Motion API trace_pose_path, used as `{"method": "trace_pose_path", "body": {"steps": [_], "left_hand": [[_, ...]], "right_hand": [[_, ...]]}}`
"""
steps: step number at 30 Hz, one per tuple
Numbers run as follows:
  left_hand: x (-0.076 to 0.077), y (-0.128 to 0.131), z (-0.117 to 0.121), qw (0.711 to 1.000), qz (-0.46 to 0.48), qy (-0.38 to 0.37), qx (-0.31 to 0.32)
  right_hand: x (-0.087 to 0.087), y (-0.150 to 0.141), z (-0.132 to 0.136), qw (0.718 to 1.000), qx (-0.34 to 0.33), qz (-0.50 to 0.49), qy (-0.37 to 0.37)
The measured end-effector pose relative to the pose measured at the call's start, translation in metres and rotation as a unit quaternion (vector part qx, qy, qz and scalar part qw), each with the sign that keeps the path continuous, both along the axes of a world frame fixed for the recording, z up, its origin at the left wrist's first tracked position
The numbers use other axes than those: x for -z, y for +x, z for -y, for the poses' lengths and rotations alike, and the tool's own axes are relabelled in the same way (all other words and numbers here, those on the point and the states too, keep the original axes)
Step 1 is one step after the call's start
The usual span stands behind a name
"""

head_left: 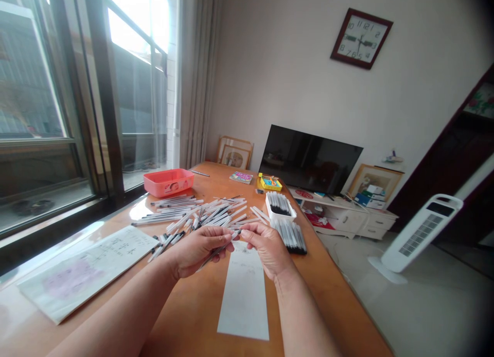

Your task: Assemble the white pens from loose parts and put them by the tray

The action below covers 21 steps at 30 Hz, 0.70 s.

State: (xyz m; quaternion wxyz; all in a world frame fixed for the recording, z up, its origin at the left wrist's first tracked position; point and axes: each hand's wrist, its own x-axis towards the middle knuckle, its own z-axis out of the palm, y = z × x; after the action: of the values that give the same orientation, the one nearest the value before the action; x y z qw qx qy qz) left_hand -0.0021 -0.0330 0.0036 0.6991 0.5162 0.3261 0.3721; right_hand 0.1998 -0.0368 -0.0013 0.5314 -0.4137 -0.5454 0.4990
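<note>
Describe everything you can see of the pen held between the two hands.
The pen is slim and straight, with a clear, plastic-looking barrel and a dark line running inside it; smaller details are too blurred to tell. It is tilted, its free lower end slanting down and away to the left, held above the table. Its upper part passes under the fingers of the left hand and ends at the fingertips of the right hand, which pinch it.
</note>
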Motion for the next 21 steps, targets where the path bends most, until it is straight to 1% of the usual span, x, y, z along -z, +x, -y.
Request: {"method": "trace_pose_path", "body": {"steps": [9,21], "left_hand": [[0.0007,0.0003,0.0002,1.0,-0.002,0.001,0.0],[0.0023,0.0004,-0.0002,1.0,-0.007,0.004,0.009]], "right_hand": [[0.0024,-0.0011,-0.0004,1.0,-0.009,0.017,-0.001],[-0.0018,-0.002,0.0032,0.999,-0.021,0.032,0.004]]}}
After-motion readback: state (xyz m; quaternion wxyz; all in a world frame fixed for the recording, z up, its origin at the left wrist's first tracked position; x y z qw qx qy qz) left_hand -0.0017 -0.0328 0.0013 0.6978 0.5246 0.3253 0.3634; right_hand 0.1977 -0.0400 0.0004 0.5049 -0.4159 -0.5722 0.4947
